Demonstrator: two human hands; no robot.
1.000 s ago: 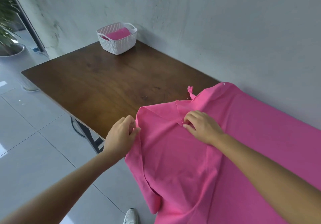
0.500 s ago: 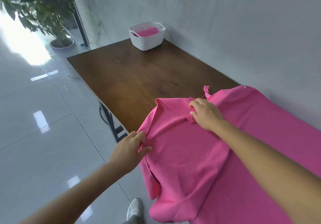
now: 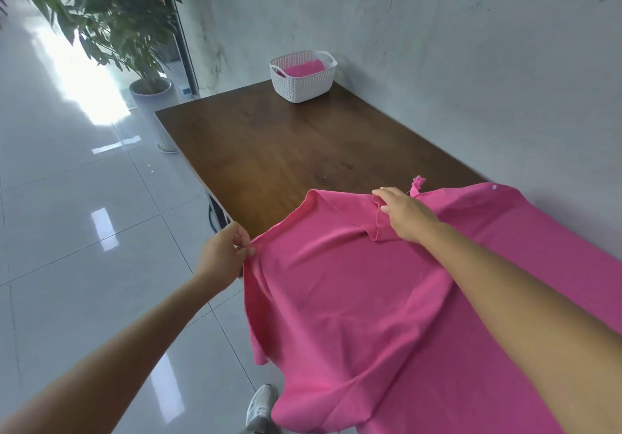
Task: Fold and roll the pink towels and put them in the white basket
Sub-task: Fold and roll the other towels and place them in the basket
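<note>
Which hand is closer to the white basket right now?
Right. The right hand holds the towel farther up the table, nearer the basket; the left hand pinches the towel at the table's near edge.

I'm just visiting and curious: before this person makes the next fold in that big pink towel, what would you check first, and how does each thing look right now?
1. Left hand pinches the towel edge: ok.
2. Right hand holds the far fold of the pink towel: ok, though its fingertips are partly hidden by cloth.
3. Towel lying flat: not ok, it is wrinkled and part hangs off the table's near edge.
4. Bare table ahead for folding: ok.
5. White basket within sight at the far end, by the wall: ok.
6. Room left in the basket: cannot tell; pink cloth already lies inside.
</note>
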